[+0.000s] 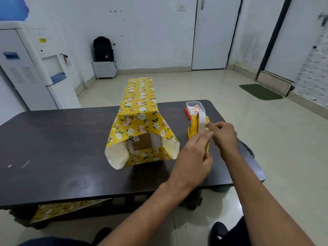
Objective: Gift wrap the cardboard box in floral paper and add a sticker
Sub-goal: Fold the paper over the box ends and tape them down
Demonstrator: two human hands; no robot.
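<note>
The cardboard box [143, 142] lies on the dark table [53, 148], wrapped round in yellow floral paper [140, 119] whose near end is open, showing the brown end face. The paper's far end sticks out past the table's back edge. To the right stands a yellow tape dispenser [192, 127] with a white tape roll [201, 119]. My left hand [193, 157] grips the dispenser's near end. My right hand [224, 134] pinches the loose tape end at the roll.
A clear tub with stickers [195, 107] on an orange lid sits behind the dispenser. A spare floral sheet [65, 208] lies under the table. A water dispenser [35, 71] stands at left, a backpack [103, 48] and a green mat [260, 91] beyond.
</note>
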